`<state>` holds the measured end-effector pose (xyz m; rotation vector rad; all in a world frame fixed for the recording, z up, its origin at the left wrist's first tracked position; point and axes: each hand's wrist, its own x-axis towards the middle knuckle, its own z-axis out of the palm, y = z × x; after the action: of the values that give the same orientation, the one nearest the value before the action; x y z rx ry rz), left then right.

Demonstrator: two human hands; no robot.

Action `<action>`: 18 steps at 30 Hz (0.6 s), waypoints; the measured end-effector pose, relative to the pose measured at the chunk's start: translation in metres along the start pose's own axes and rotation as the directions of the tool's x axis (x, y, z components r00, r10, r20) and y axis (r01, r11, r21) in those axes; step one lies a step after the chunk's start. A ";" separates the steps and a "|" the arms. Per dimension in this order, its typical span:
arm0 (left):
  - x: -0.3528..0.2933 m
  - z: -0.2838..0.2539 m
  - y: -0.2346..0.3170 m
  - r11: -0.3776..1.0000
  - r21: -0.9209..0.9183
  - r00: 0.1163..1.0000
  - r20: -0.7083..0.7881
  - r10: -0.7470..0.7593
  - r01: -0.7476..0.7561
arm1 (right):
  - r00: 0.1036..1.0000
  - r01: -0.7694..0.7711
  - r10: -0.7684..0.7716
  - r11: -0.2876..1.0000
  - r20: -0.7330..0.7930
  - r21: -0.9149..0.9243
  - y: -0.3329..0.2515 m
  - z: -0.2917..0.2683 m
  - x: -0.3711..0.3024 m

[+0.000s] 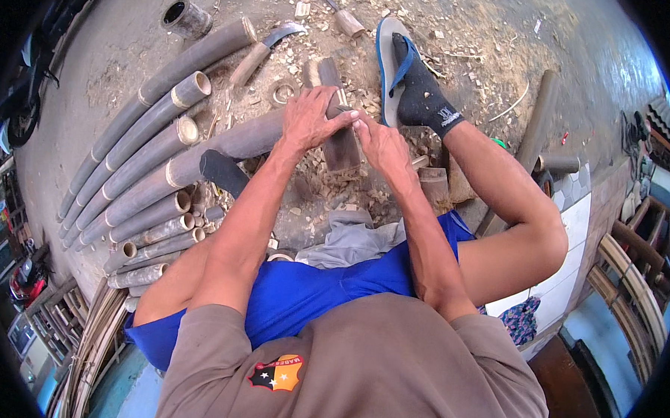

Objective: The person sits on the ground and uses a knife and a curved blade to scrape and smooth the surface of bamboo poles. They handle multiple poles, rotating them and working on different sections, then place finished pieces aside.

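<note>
A long dark bamboo pole (241,139) runs from the left across my shin to the middle. My left hand (309,118) is wrapped over its near end, thumb stretched toward the right. Right beside that thumb, my right hand (382,145) has its fingers closed. A thin dark edge shows between the two hands, but I cannot make out what the right hand holds. Under the hands lies a thick wooden block (342,151), its far part pale and worn.
Several bamboo poles (145,142) lie side by side at the left. A curved knife (263,53) and a wooden-handled tool (348,23) rest among wood chips ahead. A dark-mouthed can (186,19) stands at the far left. Another pole (534,135) lies right of my leg.
</note>
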<state>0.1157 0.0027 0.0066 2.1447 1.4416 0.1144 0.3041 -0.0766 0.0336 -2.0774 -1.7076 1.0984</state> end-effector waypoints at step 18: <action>-0.002 -0.008 0.011 0.975 0.186 0.992 -0.006 0.124 -0.121 | 0.986 0.014 0.023 0.975 -0.164 0.220 0.028 0.018 -0.010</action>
<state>0.1212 0.0011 0.0188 2.3897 1.3761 0.0452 0.3119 -0.0988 0.0082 -1.9744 -1.4345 1.0330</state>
